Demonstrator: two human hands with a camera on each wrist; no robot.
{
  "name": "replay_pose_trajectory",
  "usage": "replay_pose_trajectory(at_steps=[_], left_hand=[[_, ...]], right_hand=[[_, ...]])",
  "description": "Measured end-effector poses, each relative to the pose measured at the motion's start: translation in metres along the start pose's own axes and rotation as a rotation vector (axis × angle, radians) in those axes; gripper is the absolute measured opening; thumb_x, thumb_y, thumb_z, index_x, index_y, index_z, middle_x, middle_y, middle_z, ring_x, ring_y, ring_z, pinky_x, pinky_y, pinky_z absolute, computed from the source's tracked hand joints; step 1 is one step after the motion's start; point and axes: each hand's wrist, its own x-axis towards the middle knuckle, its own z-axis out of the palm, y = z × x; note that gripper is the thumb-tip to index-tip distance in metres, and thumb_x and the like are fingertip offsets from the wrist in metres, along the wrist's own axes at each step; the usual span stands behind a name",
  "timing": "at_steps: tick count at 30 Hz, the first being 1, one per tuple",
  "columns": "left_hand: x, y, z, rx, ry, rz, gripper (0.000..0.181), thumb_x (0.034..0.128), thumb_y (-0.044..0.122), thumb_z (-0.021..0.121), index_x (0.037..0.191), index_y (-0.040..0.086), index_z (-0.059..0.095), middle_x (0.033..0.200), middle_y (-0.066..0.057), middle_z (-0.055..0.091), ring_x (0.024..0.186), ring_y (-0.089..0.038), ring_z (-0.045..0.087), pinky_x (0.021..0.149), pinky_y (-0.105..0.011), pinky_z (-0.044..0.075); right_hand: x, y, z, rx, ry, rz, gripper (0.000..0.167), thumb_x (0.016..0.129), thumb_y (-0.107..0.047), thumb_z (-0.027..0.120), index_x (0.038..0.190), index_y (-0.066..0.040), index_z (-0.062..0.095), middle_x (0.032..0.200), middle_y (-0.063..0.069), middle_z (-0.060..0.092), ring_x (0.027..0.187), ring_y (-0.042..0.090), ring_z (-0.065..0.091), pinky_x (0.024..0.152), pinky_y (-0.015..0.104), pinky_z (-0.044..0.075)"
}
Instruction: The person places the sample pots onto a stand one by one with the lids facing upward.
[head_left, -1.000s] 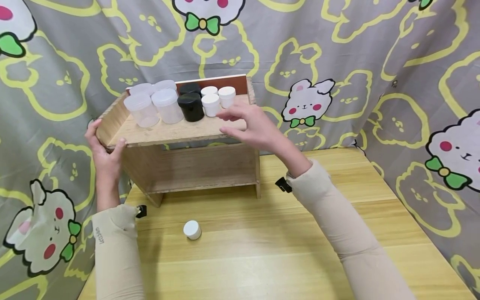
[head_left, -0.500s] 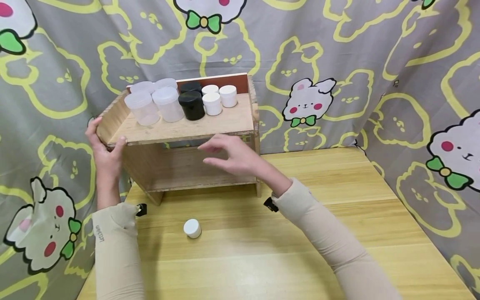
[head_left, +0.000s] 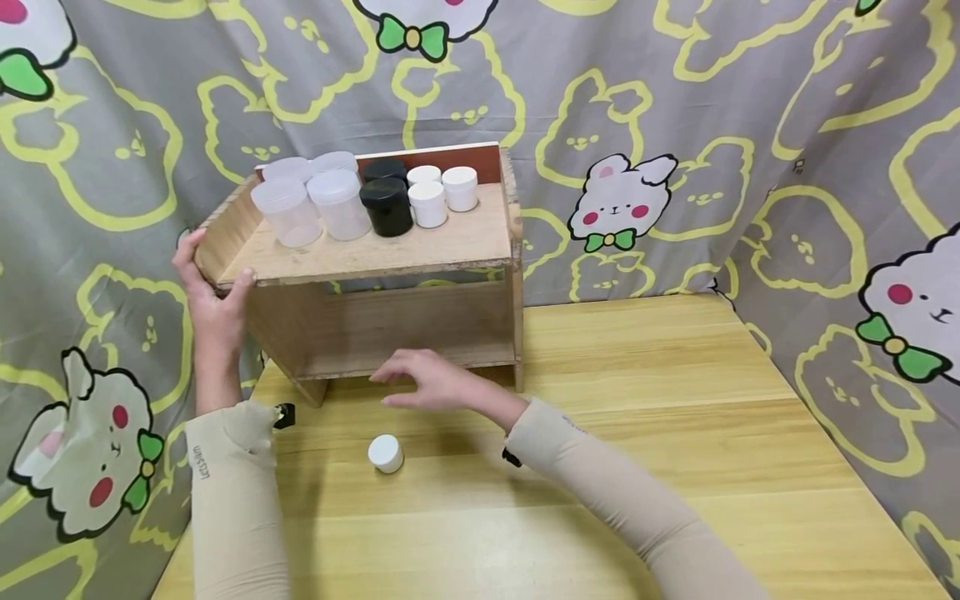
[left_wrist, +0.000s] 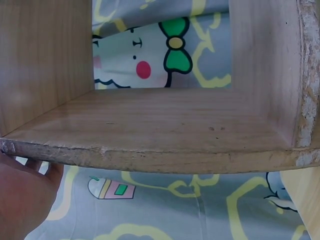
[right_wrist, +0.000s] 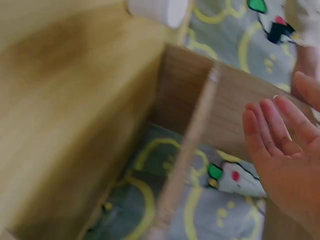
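Observation:
My left hand (head_left: 216, 312) grips the left end of a small wooden shelf (head_left: 457, 246), its thumb over the top board's front edge. In the left wrist view, part of that hand (left_wrist: 30, 197) shows against the board's edge. My right hand (head_left: 427, 382) is in the air before the lower board, holding nothing, fingers slightly bent and thumb apart. The right wrist view shows its palm and fingers (right_wrist: 270, 130). Below and left of it, a small white lidded jar (head_left: 386, 454) stands alone on the table. The hand does not touch the jar.
On the shelf top stand frosted clear jars (head_left: 340, 212), black jars (head_left: 388, 212) and small white jars (head_left: 429, 206), grouped left to centre. The wooden table (head_left: 637, 433) extends right and forward. A patterned grey curtain (head_left: 547, 125) hangs behind and at both sides.
My right hand has moved down and left from beside the white jars on the shelf top to above the table. My left hand has kept its grip on the shelf.

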Motion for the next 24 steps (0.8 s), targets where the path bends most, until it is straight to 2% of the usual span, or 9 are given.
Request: replay_pose_trajectory(at_steps=[7,12,17,24], left_hand=[[0.001,0.000,0.002,-0.023,0.009,0.008,0.072,0.0805,0.003,0.069,0.146,0.020,0.044,0.157,-0.003,0.037,0.137,-0.022,0.038,0.109,-0.027,0.027],[-0.002,-0.001,0.005,-0.008,0.006,-0.008,0.071,0.0820,0.004,0.068,0.147,0.022,0.043,0.157,-0.001,0.037,0.135,-0.022,0.039,0.108,-0.027,0.028],[-0.003,0.000,0.004,-0.024,0.006,0.013,0.071,0.0813,0.002,0.068,0.146,0.020,0.044,0.158,-0.003,0.037,0.136,-0.022,0.039,0.108,-0.027,0.028],[-0.001,0.000,0.000,-0.025,0.007,0.008,0.072,0.0810,0.004,0.068,0.146,0.021,0.044,0.158,-0.002,0.036,0.137,-0.022,0.038,0.109,-0.027,0.027]], right_hand=[[0.002,0.013,0.033,-0.049,-0.157,0.082,0.057,0.099,-0.037,0.069,0.151,-0.021,0.053,0.143,0.003,0.056,0.125,0.018,0.058,0.100,0.027,0.049],[0.001,0.018,0.052,-0.081,-0.219,0.138,0.066,0.096,-0.036,0.073,0.155,-0.020,0.048,0.152,0.005,0.050,0.134,0.022,0.054,0.107,0.033,0.046],[0.001,0.019,0.068,-0.152,-0.257,0.117,0.064,0.094,-0.035,0.075,0.151,-0.019,0.052,0.153,0.002,0.051,0.140,0.018,0.050,0.114,0.033,0.041],[0.006,0.023,0.082,-0.217,-0.246,0.039,0.048,0.093,-0.033,0.077,0.138,-0.020,0.065,0.136,-0.002,0.062,0.124,0.011,0.057,0.105,0.026,0.044]])
